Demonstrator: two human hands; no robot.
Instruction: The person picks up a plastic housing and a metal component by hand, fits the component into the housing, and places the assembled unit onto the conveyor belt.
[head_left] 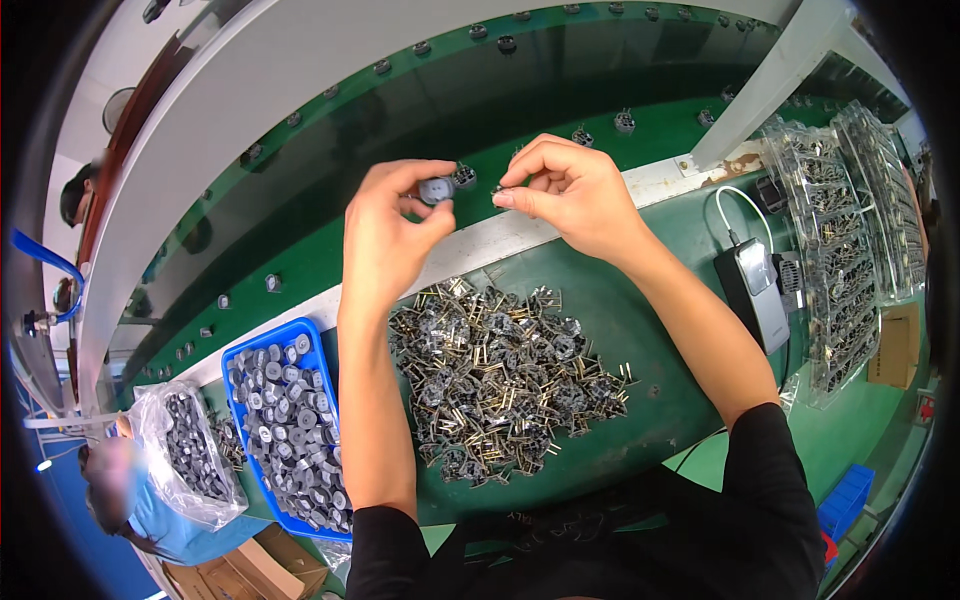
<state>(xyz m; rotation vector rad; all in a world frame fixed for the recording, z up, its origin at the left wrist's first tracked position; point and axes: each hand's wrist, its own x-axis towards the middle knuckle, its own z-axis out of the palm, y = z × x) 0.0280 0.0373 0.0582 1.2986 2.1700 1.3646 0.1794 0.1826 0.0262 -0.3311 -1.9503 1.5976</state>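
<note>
My left hand (385, 225) is closed round a round grey plastic cap (436, 190), pinched between thumb and fingers. A little to its right, my right hand (590, 195) has thumb and forefinger pressed together on a small dark piece (498, 189), too small to name. Both hands hover over the near edge of the green conveyor belt (330, 255). Close beside the grey cap is a dark part with metal contacts (464, 176). Below the hands, between my forearms, lies a heap of dark clear-cased parts with brass prongs (500, 380).
A blue tray (318, 345) of grey caps stands left of my left forearm, beside a plastic bag (225, 495) of similar caps. On the right lie a power bank (757, 290) with a white cable and clear blister trays (835, 260) of parts. Another person's blue sleeve (190, 525) shows lower left.
</note>
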